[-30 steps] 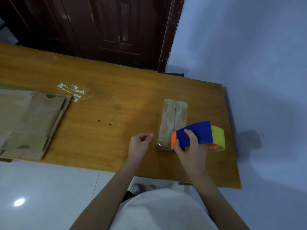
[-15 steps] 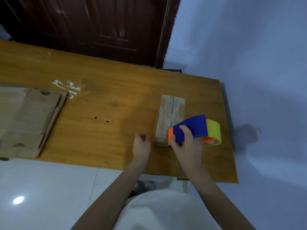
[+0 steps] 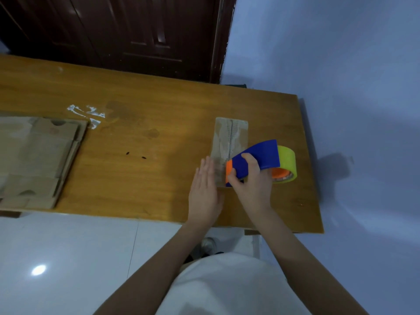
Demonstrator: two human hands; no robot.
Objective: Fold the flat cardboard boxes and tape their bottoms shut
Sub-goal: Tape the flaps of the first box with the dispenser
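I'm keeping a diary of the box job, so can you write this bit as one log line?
step: taping small folded cardboard box | left hand: flat on box | right hand: grips blue-and-orange tape dispenser

**A wooden table against a dark door and pale blue walls**

A long wooden table (image 3: 141, 142) with an orange-brown, glossy top runs across the room, its far edge close to a dark brown panelled door (image 3: 118, 32). White smears (image 3: 87, 113) and two small dark specks (image 3: 135, 155) mark the tabletop. To the right rises a pale bluish wall (image 3: 341, 53), plain and shadowed beside the table's end. Below the near edge lies a glossy white tiled floor (image 3: 68, 258), where a bright round light reflection (image 3: 38, 270) shines.
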